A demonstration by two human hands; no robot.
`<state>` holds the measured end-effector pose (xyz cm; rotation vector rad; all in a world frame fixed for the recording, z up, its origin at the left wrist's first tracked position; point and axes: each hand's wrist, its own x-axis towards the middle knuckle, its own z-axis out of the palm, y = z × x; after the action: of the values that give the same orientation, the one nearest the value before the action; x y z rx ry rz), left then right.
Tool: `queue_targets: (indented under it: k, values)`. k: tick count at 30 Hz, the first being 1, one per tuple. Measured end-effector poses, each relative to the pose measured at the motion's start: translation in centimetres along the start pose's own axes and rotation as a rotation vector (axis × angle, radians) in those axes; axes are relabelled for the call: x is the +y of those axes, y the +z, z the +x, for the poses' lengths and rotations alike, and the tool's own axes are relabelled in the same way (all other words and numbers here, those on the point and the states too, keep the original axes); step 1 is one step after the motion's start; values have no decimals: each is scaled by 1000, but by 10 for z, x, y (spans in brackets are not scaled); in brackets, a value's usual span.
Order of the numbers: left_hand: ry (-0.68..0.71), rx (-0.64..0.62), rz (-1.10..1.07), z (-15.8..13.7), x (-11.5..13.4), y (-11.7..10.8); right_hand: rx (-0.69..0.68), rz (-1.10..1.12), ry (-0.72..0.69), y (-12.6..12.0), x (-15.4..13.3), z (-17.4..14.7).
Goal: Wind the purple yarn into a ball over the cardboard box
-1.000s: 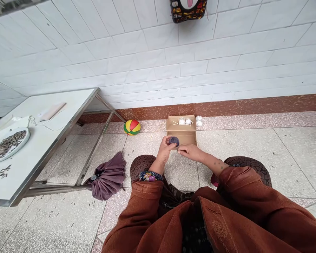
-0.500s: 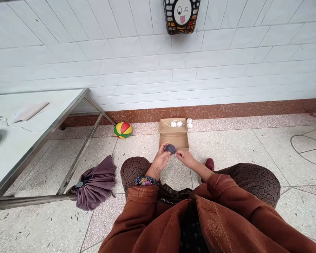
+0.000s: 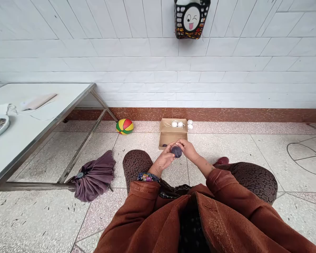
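Note:
A dark purple-grey ball of yarn (image 3: 176, 151) is held up between my two hands, above the floor and just in front of an open cardboard box (image 3: 183, 137). My left hand (image 3: 164, 160) grips the ball from its left side, thumb towards me. Curled over its upper right edge are the fingers of my right hand (image 3: 189, 150); any strand they pinch is too small to see. Inside the box, near its front left corner, lies a small dark item (image 3: 164, 145). White yarn balls (image 3: 177, 124) with loose strands rest in the raised lid.
More white balls (image 3: 190, 124) sit beside the lid. A colourful ball (image 3: 124, 126) and a folded purple umbrella (image 3: 94, 176) lie left, by a metal-framed table (image 3: 76, 92). A black basket (image 3: 191, 21) hangs on the tiled wall; a wire frame (image 3: 307, 153) is at right.
My right hand has come up from beside the ball onto its top right. The ball has turned and shifted slightly. The whole view has moved a little; a dark item now shows in the box.

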<state>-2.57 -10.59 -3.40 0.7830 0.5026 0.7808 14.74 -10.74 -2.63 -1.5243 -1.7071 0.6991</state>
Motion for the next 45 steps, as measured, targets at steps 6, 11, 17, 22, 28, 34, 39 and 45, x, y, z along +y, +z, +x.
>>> queue_targets:
  k: [6, 11, 17, 22, 28, 34, 39, 45]
  values:
    - [84, 242, -79, 2, -5, -3, -47, -40, 68, 22, 15, -31]
    - [102, 412, 18, 1, -17, -19, -249, -27, -96, 17, 8, -47]
    - [109, 351, 322, -10, -13, -24, -201, 29, -189, -8, -10, -24]
    - [96, 106, 309, -17, -5, -17, -166, 54, -161, -8, -8, 2]
    - [141, 175, 114, -24, 1, -14, -137, 97, 77, 22, 7, -16]
    - [144, 345, 132, -23, -5, -13, -269, 28, -131, 25, 2, -54]
    - [187, 416, 268, -19, -8, -7, -265, 52, -280, -2, -20, -58]
    - [160, 177, 319, -32, 6, 9, -89, 108, -286, -32, -35, -26]
